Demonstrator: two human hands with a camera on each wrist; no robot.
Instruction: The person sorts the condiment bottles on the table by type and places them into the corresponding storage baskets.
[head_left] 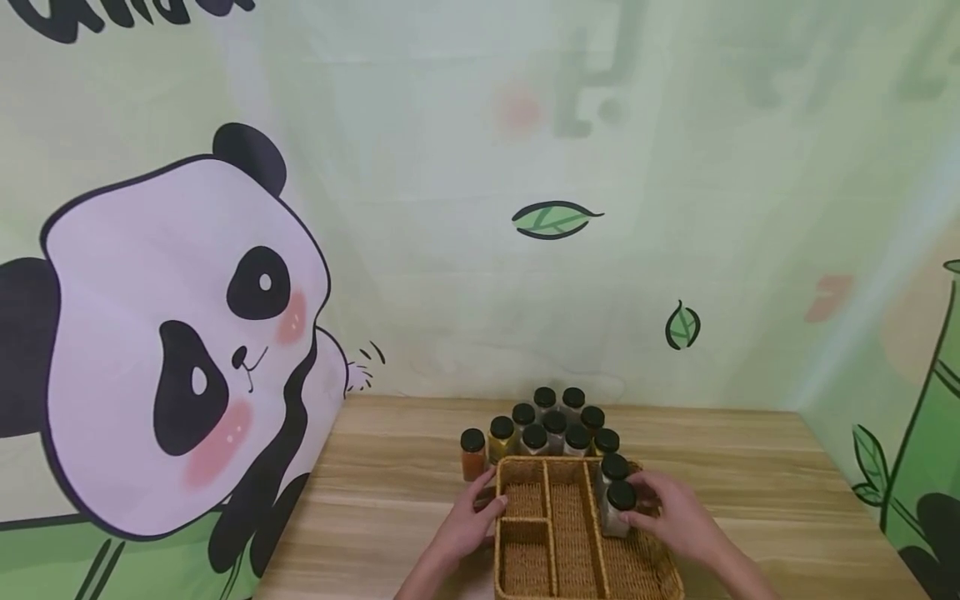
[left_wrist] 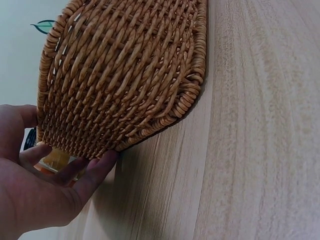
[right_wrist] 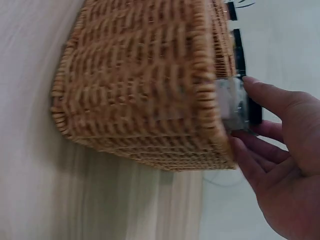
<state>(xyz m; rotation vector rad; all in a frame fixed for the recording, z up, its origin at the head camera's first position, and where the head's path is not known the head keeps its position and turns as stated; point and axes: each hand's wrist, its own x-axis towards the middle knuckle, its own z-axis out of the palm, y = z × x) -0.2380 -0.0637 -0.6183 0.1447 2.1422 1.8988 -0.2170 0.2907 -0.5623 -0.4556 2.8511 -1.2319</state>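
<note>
A brown wicker basket (head_left: 549,533) with several compartments stands on the table in the head view. My left hand (head_left: 467,525) grips its far left side, thumb at the rim; in the left wrist view the fingers of that hand (left_wrist: 50,195) lie against the woven wall (left_wrist: 120,75). On the other side, my right hand (head_left: 675,512) pinches a black-lidded spice jar (head_left: 617,523) inside the right compartment. A second black-lidded jar (head_left: 615,467) stands just behind it. From the right wrist, the held jar (right_wrist: 231,102) shows above the rim, its lower part hidden by the basket.
Several more black-lidded jars (head_left: 554,423) cluster behind the basket, one with orange-red contents (head_left: 473,463) at the left end. The wooden table (head_left: 390,467) meets a green wall covering (head_left: 450,292) printed with a panda and leaves.
</note>
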